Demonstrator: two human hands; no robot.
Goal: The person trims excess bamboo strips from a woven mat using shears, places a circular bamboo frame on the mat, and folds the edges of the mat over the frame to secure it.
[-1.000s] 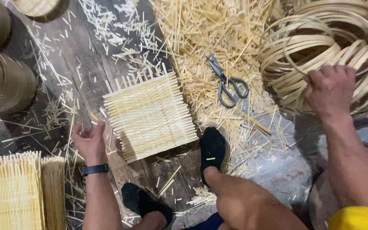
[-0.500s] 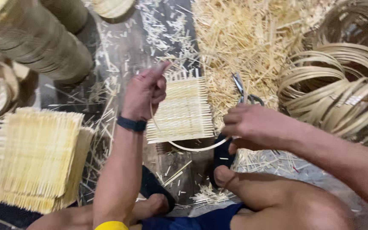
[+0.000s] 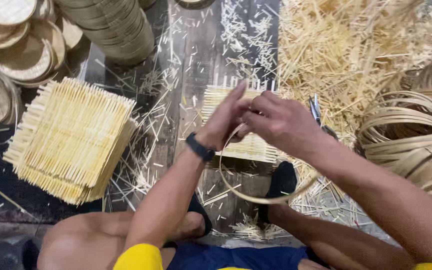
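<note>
Bamboo hoop [image 3: 263, 199] now sits between both hands, where a second ago I had the right hand [image 3: 281, 122] over in the pile of hoops [image 3: 416, 145] at the right and the left hand [image 3: 228, 117] flat on the floor beside the woven mat [image 3: 248, 145]. Since then I have pulled one ring free and brought it across, so the picking is finished and the ring is over the mat.

Both hands are closed on the hoop at its top, near each other, fingers pinched around the thin strip. I read this as closing or sizing the ring, though I cannot see the overlap itself behind my fingers. The lower arc hangs loose in front of my foot in a black shoe [image 3: 280, 182].

The mat lies on the dark plank floor [image 3: 196, 65], partly hidden under my hands, its slat ends sticking out at the top edge. Scissors [image 3: 318, 112] lie just beside it to the right, half covered by my right wrist. A stack of square woven mats [image 3: 71, 140] sits well apart to the left, finished round trays [image 3: 21, 55] beyond it, and loose bamboo slivers [image 3: 356, 45] are heaped at the upper right.
</note>
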